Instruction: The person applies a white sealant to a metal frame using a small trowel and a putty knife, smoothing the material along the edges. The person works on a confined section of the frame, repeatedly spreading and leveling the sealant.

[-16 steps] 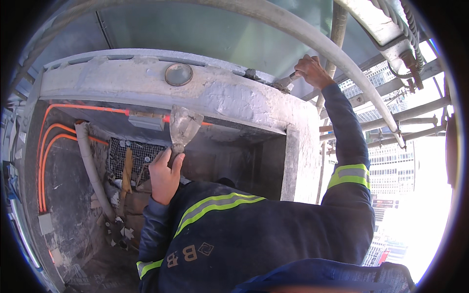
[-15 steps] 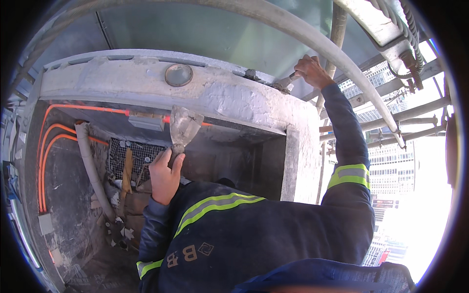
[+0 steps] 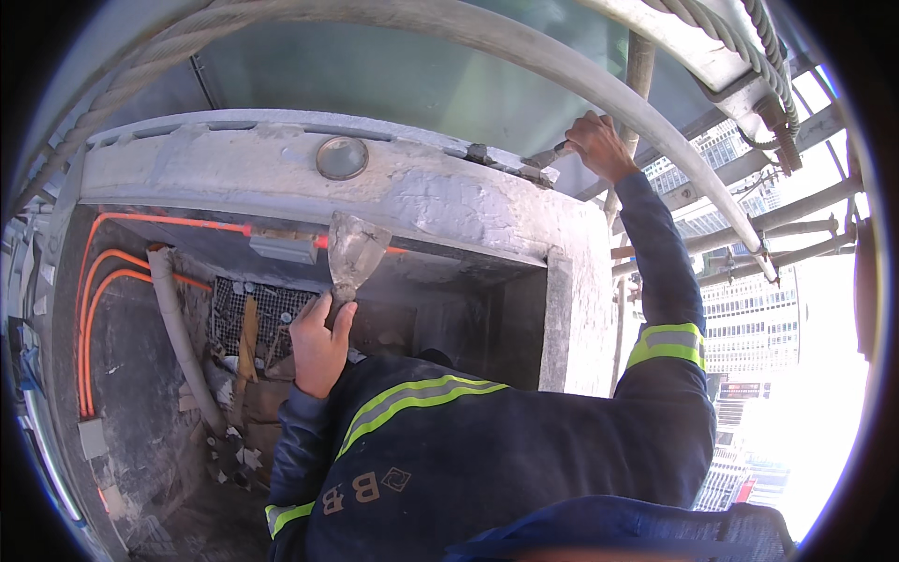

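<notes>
Grey plaster coats the concrete ledge (image 3: pixel 440 201), and both hands work along it. The left hand (image 3: pixel 318 342) is wrapped tight around the handle of a broad putty knife (image 3: pixel 354 255), fingers (image 3: pixel 309 318) closed all the way round, the wide blade pointing up against the underside edge of the ledge. The right hand (image 3: pixel 599 145) reaches up to the top corner of the ledge and is closed on a smaller scraper (image 3: pixel 552 157), whose blade lies flat on the upper face near the corner.

By the look of it, the putty knife is light, with a thin springy metal blade smeared in dried plaster; it would flex under pressure, so the handle is the place to grip, low and firm, as it is held now. The small scraper seems stiffer and shorter, also best taken by its handle.

Below the ledge, orange pipes (image 3: pixel 103 281) curve down the wall beside a grey hose (image 3: pixel 178 328) and a wire mesh panel (image 3: pixel 257 314). A thick pale cable (image 3: pixel 524 56) arcs overhead.
</notes>
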